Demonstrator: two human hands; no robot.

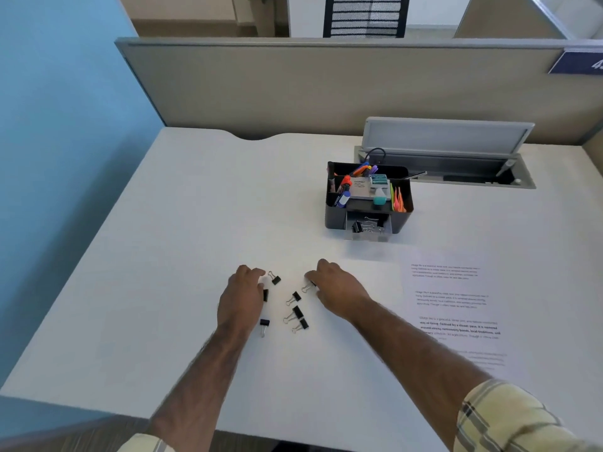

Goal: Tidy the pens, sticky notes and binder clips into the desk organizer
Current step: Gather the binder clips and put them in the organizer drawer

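Both hands lie palm-down on the white desk (163,256) with a scatter of black binder clips between them. The left hand (243,296) has its fingers curled toward the surface, and a half-hidden clip (265,295) sits against its thumb side; I cannot tell whether the hand grips it or only touches it. The right hand (337,291), at 3 o'clock from the left, has its fingertips closed on a binder clip (307,287), whose black body is partly covered and whose wire handles poke out toward 8 o'clock. The loose clips (297,312) lie flat in the gap: one at 12 o'clock near the left fingertips, three bunched toward 6 o'clock, and one at 7 o'clock beside the left wrist. The desk organizer (401,220) stands at 1 o'clock from the hands, well apart from them; its small front drawer (370,237) is pulled open with stored clips (357,227) inside. Coloured pens (359,169) stand in its rear left compartments, and orange page flags (399,200) fill the right slot. Printed sheets (456,301) lie at 3 o'clock, just beside the right forearm; an open cable hatch (447,138) sits at 12 o'clock behind the organizer, against the grey partition (293,86). A plaid sleeve (509,415) covers the right upper arm.
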